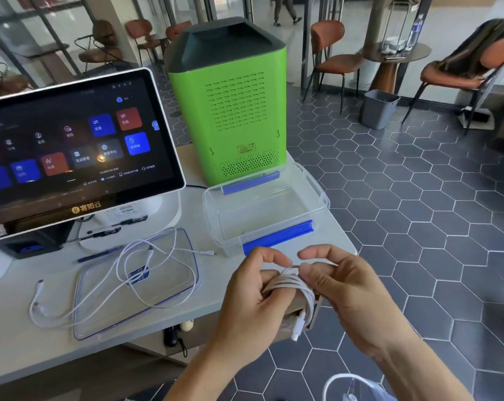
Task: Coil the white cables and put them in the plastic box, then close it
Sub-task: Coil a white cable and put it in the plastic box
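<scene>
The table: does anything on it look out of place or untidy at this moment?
Yes. Loose white cables sprawl uncoiled over the lid, which lies flat beside the open, empty plastic box. One cable end trails off the lid to the left. Both hands hold a coiled cable just past the table edge.

Bright daylight, wide-angle bowing at edges, perhaps slight blur top right

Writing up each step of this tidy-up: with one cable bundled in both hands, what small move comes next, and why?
Probably carry the coiled cable, held between the left hand and right hand, forward into the plastic box. It looks fully wound with only a plug end dangling, and the box stands open and empty just beyond the hands.
</scene>
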